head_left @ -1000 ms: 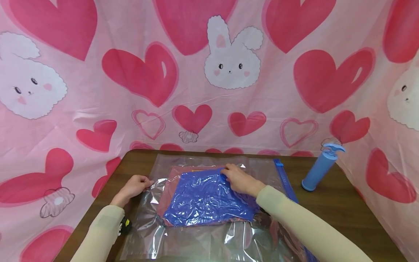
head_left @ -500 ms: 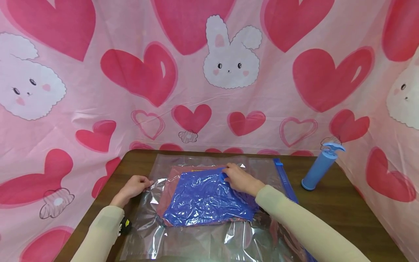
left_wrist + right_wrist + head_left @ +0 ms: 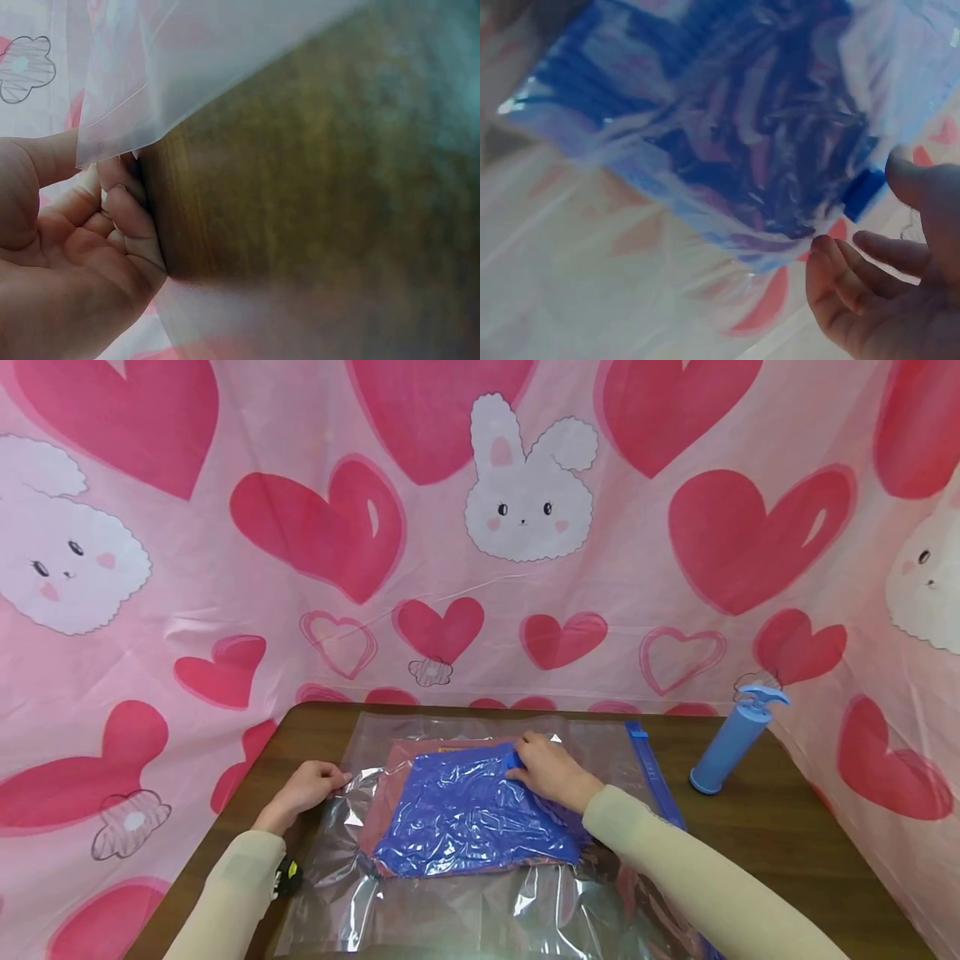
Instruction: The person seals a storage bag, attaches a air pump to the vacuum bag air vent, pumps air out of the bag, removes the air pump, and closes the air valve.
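A large clear plastic vacuum storage bag (image 3: 420,910) lies flat, with folded blue cloth (image 3: 465,818) over reddish-pink cloth (image 3: 382,806) inside it. My left hand (image 3: 311,783) pinches the bag's left edge between thumb and fingers. In the left wrist view, that bag corner (image 3: 127,142) rises over the thumb. At the upper right of the blue cloth, my right hand (image 3: 551,770) grips the bag's small blue valve cap (image 3: 864,193). The right wrist view shows the thumb against this cap, with the fingers bent on its other side.
A blue hand pump (image 3: 729,747) stands on the brown wooden table (image 3: 780,843) at the right. The bag's blue zip strip (image 3: 656,777) runs along its right side, partly hidden by my right sleeve. A pink heart-patterned curtain (image 3: 480,577) surrounds the table.
My right fingers have shifted slightly around the valve cap, covering more of it than half a second ago. My left hand, the bag and the pump stay in place.
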A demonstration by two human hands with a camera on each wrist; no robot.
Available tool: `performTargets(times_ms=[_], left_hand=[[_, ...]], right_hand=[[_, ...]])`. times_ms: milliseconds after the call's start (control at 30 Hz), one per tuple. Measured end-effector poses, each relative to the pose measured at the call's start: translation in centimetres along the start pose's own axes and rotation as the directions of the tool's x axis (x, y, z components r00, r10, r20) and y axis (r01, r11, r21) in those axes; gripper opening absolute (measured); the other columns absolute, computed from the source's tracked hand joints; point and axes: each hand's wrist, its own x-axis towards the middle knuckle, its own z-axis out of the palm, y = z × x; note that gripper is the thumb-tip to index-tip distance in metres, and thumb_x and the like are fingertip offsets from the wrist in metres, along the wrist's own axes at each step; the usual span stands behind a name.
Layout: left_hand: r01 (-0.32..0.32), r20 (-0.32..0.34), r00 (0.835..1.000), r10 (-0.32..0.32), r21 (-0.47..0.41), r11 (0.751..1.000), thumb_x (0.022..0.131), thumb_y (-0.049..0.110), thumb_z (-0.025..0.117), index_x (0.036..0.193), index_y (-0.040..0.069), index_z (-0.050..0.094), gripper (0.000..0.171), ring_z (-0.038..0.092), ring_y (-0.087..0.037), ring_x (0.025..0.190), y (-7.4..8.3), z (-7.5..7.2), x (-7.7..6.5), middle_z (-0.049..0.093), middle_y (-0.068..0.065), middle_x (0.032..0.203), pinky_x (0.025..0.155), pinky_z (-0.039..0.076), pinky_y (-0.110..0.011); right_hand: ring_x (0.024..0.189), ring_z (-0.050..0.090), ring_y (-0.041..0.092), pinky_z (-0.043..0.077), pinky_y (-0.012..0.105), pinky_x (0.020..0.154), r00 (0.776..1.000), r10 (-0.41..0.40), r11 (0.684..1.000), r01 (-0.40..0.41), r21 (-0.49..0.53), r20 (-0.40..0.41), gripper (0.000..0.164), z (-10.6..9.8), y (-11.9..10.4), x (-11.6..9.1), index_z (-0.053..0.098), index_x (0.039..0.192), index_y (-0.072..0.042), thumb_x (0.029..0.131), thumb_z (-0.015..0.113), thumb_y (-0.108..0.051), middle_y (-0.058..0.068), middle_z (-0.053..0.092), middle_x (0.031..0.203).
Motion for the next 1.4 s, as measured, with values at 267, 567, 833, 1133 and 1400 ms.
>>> performTargets(times_ms=[267, 567, 833, 1133, 1400], left_hand=[[0.02, 0.008, 1.0, -0.02, 0.008, 1.0, 0.104, 0.02, 0.065, 0.091, -0.001, 0.074, 0.026, 0.056, -0.026, 0.083, -0.2, -0.1, -0.2, 0.061, -0.009, 0.083, 0.072, 0.046, -0.037], [-0.005, 0.009, 1.0, 0.005, 0.006, 1.0, 0.104, 0.02, 0.067, 0.088, 0.0, 0.073, 0.026, 0.055, -0.025, 0.081, -0.2, 0.3, 0.0, 0.059, -0.007, 0.079, 0.071, 0.045, -0.037], [-0.004, 0.012, 1.0, 0.003, 0.006, 1.0, 0.104, 0.02, 0.067, 0.086, 0.0, 0.073, 0.027, 0.055, -0.025, 0.081, 0.4, 0.3, 0.0, 0.059, -0.007, 0.079, 0.071, 0.045, -0.036], [-0.009, 0.007, 1.0, 0.009, 0.006, 1.0, 0.104, 0.019, 0.066, 0.088, -0.001, 0.073, 0.027, 0.055, -0.025, 0.081, 0.5, 0.2, 0.0, 0.06, -0.008, 0.081, 0.071, 0.045, -0.036], [-0.016, 0.007, 1.0, 0.016, 0.006, 1.0, 0.104, 0.019, 0.067, 0.087, -0.001, 0.073, 0.027, 0.055, -0.025, 0.08, 0.2, 0.0, 0.2, 0.06, -0.007, 0.079, 0.07, 0.044, -0.037]], right_hand=[[0.125, 0.061, 0.036, 0.05, 0.051, 0.105, 0.992, -0.098, 0.993, 0.102, -0.051, 0.083, 0.04, -1.1, -0.5, -0.1, 0.07, 0.134, -0.004, 0.095, 0.078, -0.006, 0.018, 0.065, 0.134], [0.118, 0.064, 0.035, 0.053, 0.051, 0.1, 0.993, -0.088, 0.995, 0.092, -0.05, 0.072, 0.033, -0.8, -0.4, -0.2, 0.076, 0.126, -0.006, 0.093, 0.078, -0.003, 0.016, 0.07, 0.128], [0.112, 0.067, 0.035, 0.056, 0.051, 0.096, 0.998, -0.06, 0.997, 0.062, -0.052, 0.026, 0.026, -0.5, -0.4, -0.3, 0.078, 0.118, -0.003, 0.094, 0.08, -0.01, 0.016, 0.072, 0.117], [0.09, 0.066, 0.032, 0.057, 0.049, 0.084, 0.999, -0.029, 0.999, 0.028, -0.027, -0.035, 0.027, -0.4, -0.2, 0.3, 0.077, 0.103, 0.0, 0.094, 0.082, -0.025, 0.013, 0.074, 0.093], [0.114, 0.064, 0.037, 0.052, 0.053, 0.101, 0.997, 0.019, 1.0, -0.018, -0.015, 0.07, 0.05, -0.7, -0.1, 0.1, 0.065, 0.136, -0.001, 0.094, 0.081, -0.022, 0.019, 0.066, 0.121]])
